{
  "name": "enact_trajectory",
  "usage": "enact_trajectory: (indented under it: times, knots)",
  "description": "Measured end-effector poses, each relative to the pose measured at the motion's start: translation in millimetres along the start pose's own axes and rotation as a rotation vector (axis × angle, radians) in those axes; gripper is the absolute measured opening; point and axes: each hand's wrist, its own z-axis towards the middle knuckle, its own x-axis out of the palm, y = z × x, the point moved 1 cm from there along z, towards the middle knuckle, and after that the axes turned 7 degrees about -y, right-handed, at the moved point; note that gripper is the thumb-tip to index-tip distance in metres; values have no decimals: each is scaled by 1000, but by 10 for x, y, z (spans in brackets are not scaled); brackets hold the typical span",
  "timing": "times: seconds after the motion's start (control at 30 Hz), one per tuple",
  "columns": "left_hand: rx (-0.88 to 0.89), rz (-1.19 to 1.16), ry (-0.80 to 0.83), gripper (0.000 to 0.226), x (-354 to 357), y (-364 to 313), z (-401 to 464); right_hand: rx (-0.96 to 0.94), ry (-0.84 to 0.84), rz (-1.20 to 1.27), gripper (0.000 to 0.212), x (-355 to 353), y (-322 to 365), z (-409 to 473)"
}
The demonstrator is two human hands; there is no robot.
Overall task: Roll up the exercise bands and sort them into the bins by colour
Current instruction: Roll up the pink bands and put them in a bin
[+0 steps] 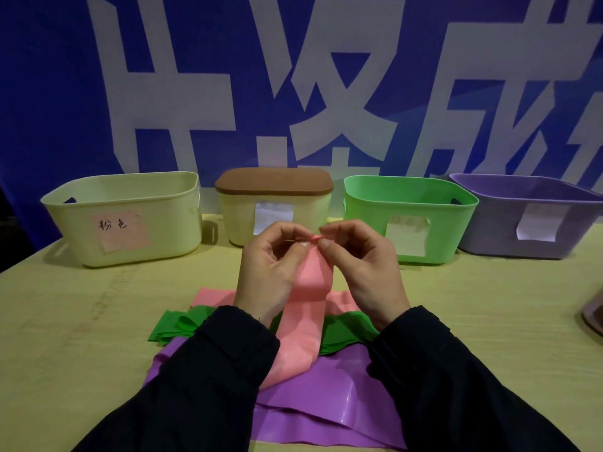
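Head view: my left hand (272,256) and right hand (359,256) pinch the pink band's (306,308) top end, lifted off the pile so I can start a tight roll, bound for the cream bin (125,220).

A: What's behind everything?
B: A blue banner (58,93) with huge white characters fills the back wall.
A: And underneath?
B: A pale yellow-green table (489,314), faintly scuffed on the left, in dim light.
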Motion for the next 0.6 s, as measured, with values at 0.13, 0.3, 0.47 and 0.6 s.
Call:
enact_trajectory:
  times: [0.13, 0.3, 0.47, 0.6]
  knots:
    - [-34, -2, -13, 24, -7, -8, -5, 13, 11, -11, 20, -6, -4, 12]
    - [-33, 5, -38, 20, 4, -11, -5, 32, 1, -8, 11, -2, 12, -3]
    - [-21, -32, -3, 7, -25, -28, -29, 52, -9, 47, 13, -8, -6, 9]
    - [-87, -41, 3, 18, 10, 13, 1, 18, -6, 41, 15, -9, -9, 3]
